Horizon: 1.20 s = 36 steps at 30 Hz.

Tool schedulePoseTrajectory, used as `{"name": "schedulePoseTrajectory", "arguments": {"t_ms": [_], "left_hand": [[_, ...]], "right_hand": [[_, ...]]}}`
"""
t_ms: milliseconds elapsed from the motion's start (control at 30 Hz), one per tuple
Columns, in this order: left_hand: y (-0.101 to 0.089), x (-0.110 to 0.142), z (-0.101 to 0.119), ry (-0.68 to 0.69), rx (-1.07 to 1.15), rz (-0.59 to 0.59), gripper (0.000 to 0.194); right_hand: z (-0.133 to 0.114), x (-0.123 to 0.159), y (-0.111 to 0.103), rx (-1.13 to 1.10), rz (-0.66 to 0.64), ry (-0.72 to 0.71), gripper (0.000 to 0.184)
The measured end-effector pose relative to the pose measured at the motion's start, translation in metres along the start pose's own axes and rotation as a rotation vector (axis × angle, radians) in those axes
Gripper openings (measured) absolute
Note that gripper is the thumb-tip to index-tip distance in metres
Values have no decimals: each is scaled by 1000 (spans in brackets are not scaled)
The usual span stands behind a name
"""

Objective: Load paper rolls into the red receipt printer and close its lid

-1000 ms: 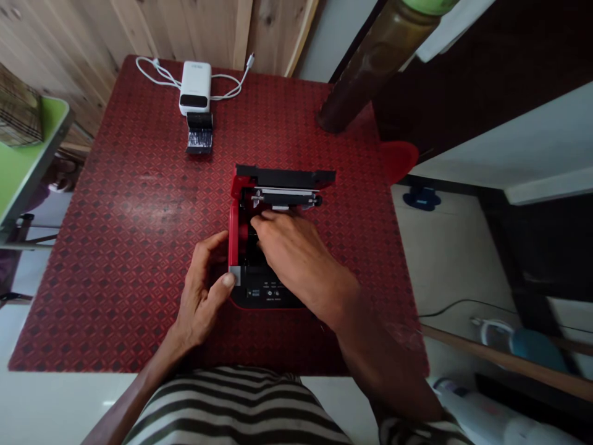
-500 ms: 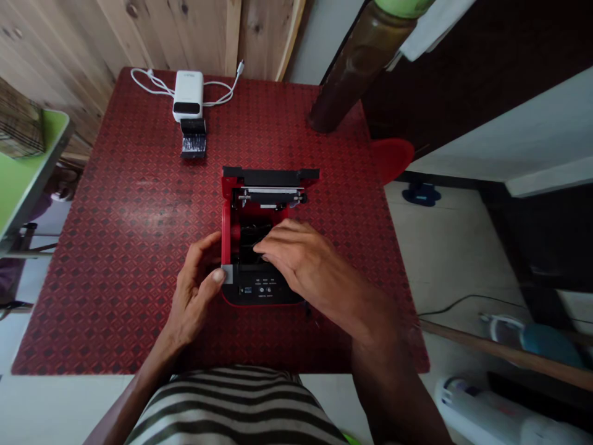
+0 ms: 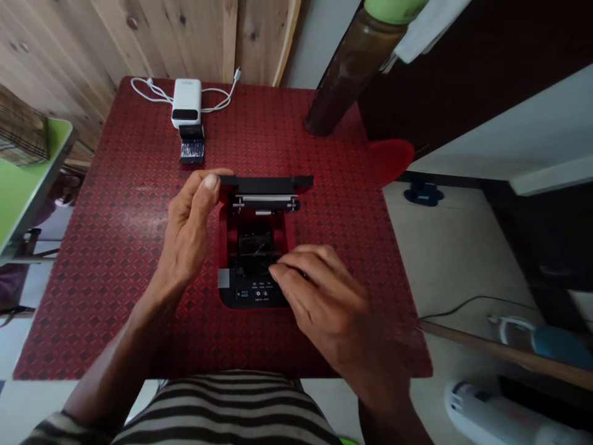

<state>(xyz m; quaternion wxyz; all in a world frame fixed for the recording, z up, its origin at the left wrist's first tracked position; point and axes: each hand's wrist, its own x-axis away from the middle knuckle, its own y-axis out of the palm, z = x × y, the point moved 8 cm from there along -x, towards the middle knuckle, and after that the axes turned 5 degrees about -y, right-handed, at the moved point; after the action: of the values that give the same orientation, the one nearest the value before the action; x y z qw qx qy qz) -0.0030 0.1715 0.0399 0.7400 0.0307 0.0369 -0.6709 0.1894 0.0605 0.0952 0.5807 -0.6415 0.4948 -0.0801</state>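
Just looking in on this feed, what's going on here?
A person has both bare hands at a boxy red-and-black plastic device on a red patterned table. Its hinged black-and-red lid stands raised, exposing a dark compartment. The left hand grips the lid's left corner. The right hand has its fingertips together at the compartment's near right edge; whether they hold anything is unclear. A white rounded box with a cable lies farther back.

A red table [image 3: 125, 259] bears an open device [image 3: 252, 283]; white box [image 3: 186, 96]; white cable [image 3: 215, 110]; black piece [image 3: 191, 149]; tall bottle [image 3: 352, 68].
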Motion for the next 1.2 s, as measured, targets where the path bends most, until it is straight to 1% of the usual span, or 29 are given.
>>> {"name": "schedulePoseTrajectory", "arguments": {"t_ms": [100,200,233,300,333,400,500,567,800,900,967,1033,1100,1200], "left_hand": [[2,11,4,25,-7,-12,39],[-2,35,-1,-18,-35,-27,20],[-5,44,-5,-62,-22,-13,23],[-8,61,-20,-205,17,-9,51],[-8,69,-27,-270,28,-16,60],[-6,81,-40,-387,65,-47,67],[-2,89,-49,-470,128,-85,68],[-1,90,-49,-474,139,-90,67],[-4,87,-45,-425,89,-99,61],[-5,86,-48,-416,80,-93,62],[-6,87,-49,-420,72,-86,63],[-9,91,-51,-429,70,-76,63],[-12,97,-51,-429,89,-84,60],[-14,108,-52,-427,141,-126,59]], "right_hand": [[-8,16,2,145,78,9,17],[-12,26,5,257,128,37,23],[-11,28,6,259,137,50,23],[-8,27,8,214,135,78,23],[-5,26,9,178,123,86,24],[-2,24,12,120,86,93,28],[-2,21,12,95,63,83,29],[-3,20,12,96,65,86,28],[-3,21,16,79,63,109,25],[-2,24,18,62,85,106,28],[-2,27,17,27,104,113,33],[0,32,14,-24,134,145,41],[2,40,8,-57,198,194,49],[3,57,0,-45,300,265,55]]}}
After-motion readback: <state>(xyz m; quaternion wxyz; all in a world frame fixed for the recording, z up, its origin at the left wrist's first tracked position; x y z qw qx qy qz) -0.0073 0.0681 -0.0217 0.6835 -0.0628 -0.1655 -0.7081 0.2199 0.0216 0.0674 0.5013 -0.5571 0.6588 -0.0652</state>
